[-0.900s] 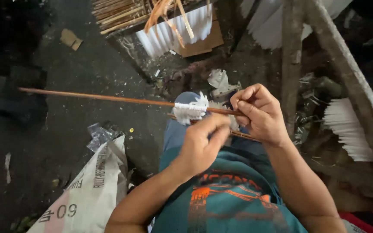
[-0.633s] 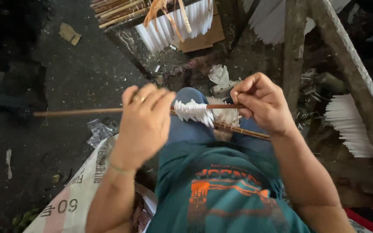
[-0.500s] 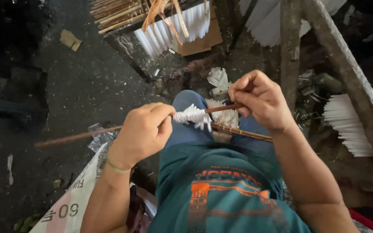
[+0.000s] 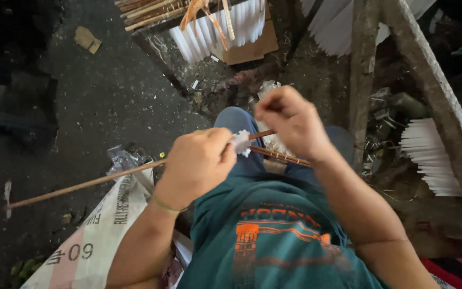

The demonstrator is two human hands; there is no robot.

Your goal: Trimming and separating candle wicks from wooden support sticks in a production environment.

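Hands working over lap | left hand (image 4: 199,163) gripping thin wooden stick (image 4: 81,185), fingers curled tight beside white tuft (image 4: 241,143) | right hand (image 4: 290,120) pinching stick's other end, fingers closed

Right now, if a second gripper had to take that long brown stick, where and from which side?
Grip the bare shaft of the long stick left of the left hand, coming from above: it slants free over the floor there, while the right hand and white feather tuft crowd the other end.
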